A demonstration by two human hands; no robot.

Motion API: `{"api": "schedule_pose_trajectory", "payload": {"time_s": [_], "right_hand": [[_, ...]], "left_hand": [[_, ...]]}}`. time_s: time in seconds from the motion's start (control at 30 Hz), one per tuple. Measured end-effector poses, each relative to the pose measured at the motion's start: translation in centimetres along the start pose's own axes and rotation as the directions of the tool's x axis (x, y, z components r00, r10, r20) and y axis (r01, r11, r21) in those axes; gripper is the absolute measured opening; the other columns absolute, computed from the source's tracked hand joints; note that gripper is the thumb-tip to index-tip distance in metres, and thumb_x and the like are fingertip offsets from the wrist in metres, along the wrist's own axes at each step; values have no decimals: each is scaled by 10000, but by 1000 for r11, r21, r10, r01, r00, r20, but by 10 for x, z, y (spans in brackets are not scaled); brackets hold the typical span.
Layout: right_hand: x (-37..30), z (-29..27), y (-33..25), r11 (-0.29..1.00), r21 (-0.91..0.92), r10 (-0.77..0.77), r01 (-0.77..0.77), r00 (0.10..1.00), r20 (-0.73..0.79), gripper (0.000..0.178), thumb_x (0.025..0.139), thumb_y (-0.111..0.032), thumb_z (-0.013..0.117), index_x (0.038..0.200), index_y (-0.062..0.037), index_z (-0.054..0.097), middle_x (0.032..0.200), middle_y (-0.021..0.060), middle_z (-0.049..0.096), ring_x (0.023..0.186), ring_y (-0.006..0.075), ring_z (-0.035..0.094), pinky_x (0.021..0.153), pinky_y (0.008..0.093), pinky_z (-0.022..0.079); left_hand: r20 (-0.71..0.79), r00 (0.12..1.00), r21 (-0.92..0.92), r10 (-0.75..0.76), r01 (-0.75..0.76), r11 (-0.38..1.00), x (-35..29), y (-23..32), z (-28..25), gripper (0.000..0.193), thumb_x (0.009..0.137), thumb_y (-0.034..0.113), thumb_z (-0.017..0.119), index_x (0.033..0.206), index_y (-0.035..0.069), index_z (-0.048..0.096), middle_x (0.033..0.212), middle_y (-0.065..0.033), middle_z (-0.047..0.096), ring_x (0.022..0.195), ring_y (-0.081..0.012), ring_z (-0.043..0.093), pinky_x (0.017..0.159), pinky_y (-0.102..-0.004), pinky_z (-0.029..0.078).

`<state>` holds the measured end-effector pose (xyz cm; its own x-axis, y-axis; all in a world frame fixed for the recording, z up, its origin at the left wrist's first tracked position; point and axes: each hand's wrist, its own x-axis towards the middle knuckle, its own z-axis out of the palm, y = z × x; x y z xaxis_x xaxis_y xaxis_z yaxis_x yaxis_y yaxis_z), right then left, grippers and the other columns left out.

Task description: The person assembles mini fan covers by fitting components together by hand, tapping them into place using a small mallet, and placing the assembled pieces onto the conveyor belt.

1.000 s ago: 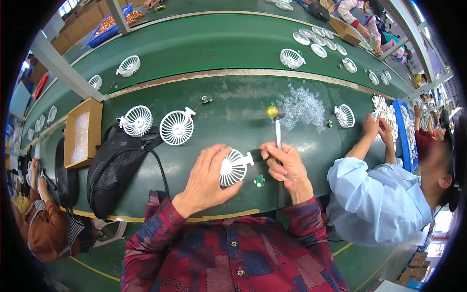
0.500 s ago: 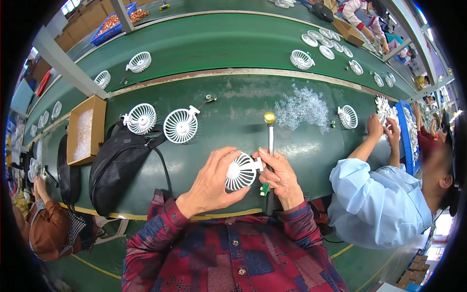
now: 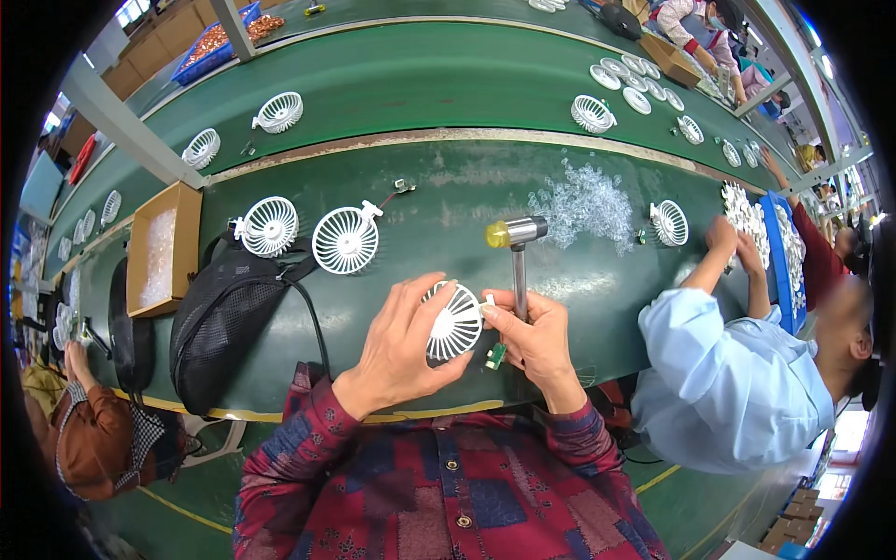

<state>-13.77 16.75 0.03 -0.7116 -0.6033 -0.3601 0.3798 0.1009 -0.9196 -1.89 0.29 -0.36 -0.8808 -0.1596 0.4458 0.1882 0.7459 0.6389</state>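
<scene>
My left hand (image 3: 397,350) is wrapped round a white round fan housing with radial ribs (image 3: 456,324), tilted, in front of my chest. My right hand (image 3: 539,345) grips the shaft of a hammer (image 3: 519,271) whose head has one yellow face and a metal end. That head is up, beyond the fingers. Thumb and fingers of the right hand also touch the housing's small white neck. A small green circuit board (image 3: 496,356) hangs below them. Two more white fan housings, one left (image 3: 271,224) and one nearer (image 3: 346,241), lie on the green table.
A heap of small clear plastic pieces (image 3: 585,207) lies beyond the hammer. Left are a black mesh bag (image 3: 224,327) and a cardboard box (image 3: 149,247). Farther off runs a green conveyor belt (image 3: 420,98) bearing fan parts. A co-worker in light blue (image 3: 737,383) works close at right.
The hammer has turned in my right hand, so its head now shows from the side. The fan housing has shifted slightly left and up. Parts on the belt have moved right.
</scene>
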Motion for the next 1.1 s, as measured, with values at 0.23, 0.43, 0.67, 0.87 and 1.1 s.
{"api": "schedule_pose_trajectory", "payload": {"time_s": [0.23,0.43,0.67,0.87,1.1], "right_hand": [[7,5,-9,964,259,54,-56,998,14,225,903,-79,684,1083,52,654,761,62,669,397,26,386,345,197,262],[16,-4,-18,979,-82,-202,188,953,-227,226,921,-91,673,1094,54,652,603,-13,544,391,34,396,346,210,277],[6,-5,-18,960,-95,-280,263,915,-292,226,939,-93,645,1091,73,642,877,144,689,387,45,419,340,212,310],[-3,-11,9,998,30,-56,61,989,-137,179,942,-65,624,1060,68,643,811,131,674,372,57,409,318,220,294],[-1,-12,29,987,-42,150,-153,987,-62,197,934,-74,642,1067,71,644,798,117,673,380,48,406,322,215,288]], "left_hand": [[-24,994,-23,-104,104,994,12,1,-9,833,678,227,863,1359,-4,443,1308,-235,486,1130,-381,536,950,-424,467],[276,920,-200,-277,337,920,63,-16,-34,450,777,137,766,1159,2,571,1044,-134,602,953,-244,608,801,-351,490],[-155,966,528,209,-98,844,147,-116,-60,403,751,127,694,1109,4,555,1072,-181,533,1001,-349,540,820,-473,467],[-255,897,702,-362,429,569,121,-239,-155,497,783,255,691,1166,-26,546,1156,-245,579,1092,-400,577,925,-475,487],[-393,666,468,-635,739,485,86,-325,-205,575,788,251,652,1245,-58,492,1195,-313,593,1138,-443,574,979,-463,463]]}}
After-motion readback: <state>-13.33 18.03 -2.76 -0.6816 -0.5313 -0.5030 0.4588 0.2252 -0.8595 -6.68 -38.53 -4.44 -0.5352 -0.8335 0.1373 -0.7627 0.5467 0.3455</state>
